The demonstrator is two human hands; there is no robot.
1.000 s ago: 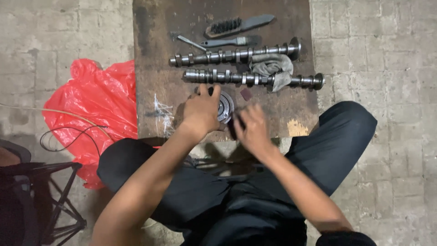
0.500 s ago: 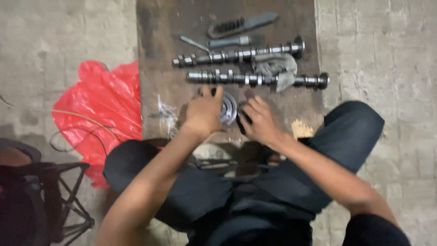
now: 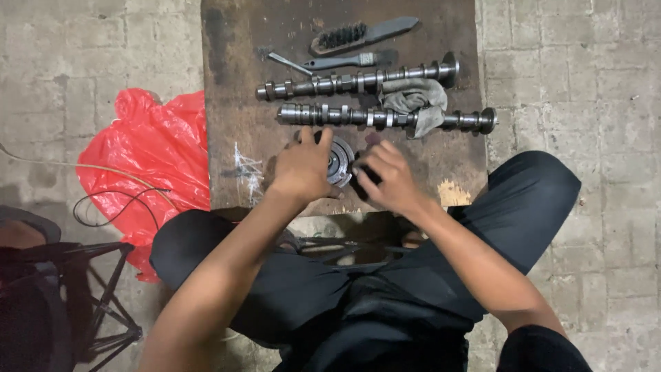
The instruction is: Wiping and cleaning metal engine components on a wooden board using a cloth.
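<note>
A round metal gear-like part [image 3: 340,160] lies on a dark wooden board [image 3: 234,117]. My left hand [image 3: 303,169] covers its left side and grips it. Just right of the round part, my right hand [image 3: 384,176] is closed around a small dark object [image 3: 363,180], pressed against it. Beyond my hands, two long metal camshafts lie side by side: the near one [image 3: 330,114] and the far one [image 3: 344,83]. A grey rag [image 3: 417,102] is draped over both shafts at the right.
A wire brush [image 3: 358,32] and a small paintbrush [image 3: 330,62] lie at the board's far end. A red plastic bag [image 3: 151,158] with a cable [image 3: 103,200] sits on the paved floor at left. A dark metal stool frame [image 3: 82,289] stands at lower left.
The view has shifted slightly. Both hands stay on the round part, with my right hand drawn in a little closer to it.
</note>
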